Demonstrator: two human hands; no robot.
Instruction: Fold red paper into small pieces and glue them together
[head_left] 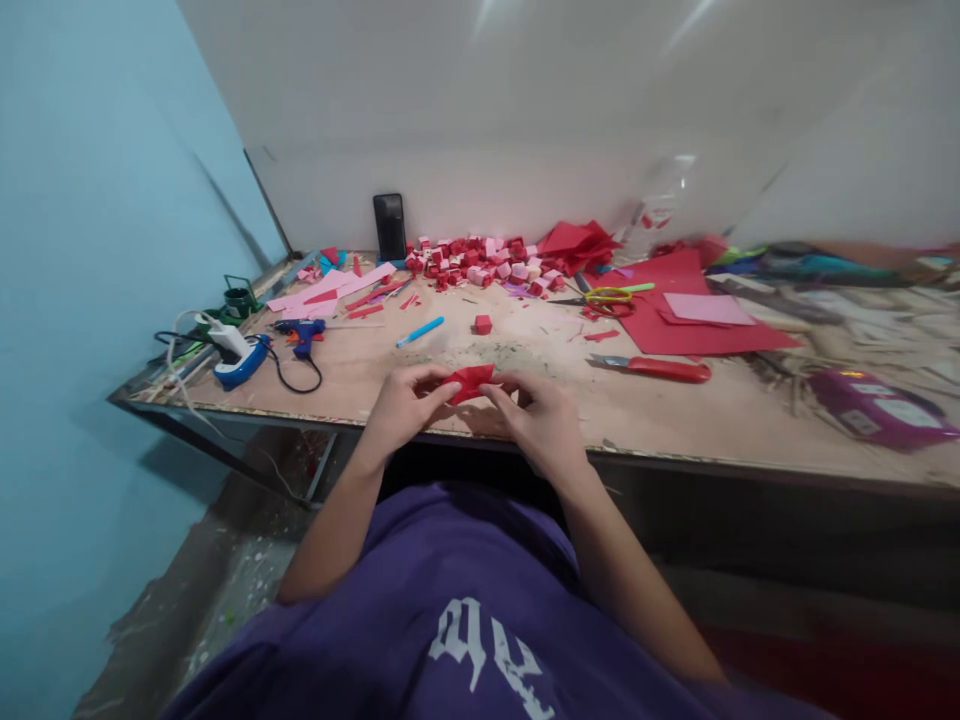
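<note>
My left hand [405,405] and my right hand [536,415] meet over the near edge of the wooden table [750,420]. Both pinch a small piece of red paper [471,381] between their fingertips, folded and slightly crumpled. A single small red cube [483,324] lies on the table just beyond my hands. Farther back sits a pile of several red and pink paper cubes [484,262].
A blue glue gun [300,333] and white-blue charger with cables [236,355] lie at the left. A blue pen [420,331], yellow-handled scissors [611,296], a red-handled cutter [660,368], red paper sheets [697,325], a dark phone [390,227] against the wall, a purple packet [877,408].
</note>
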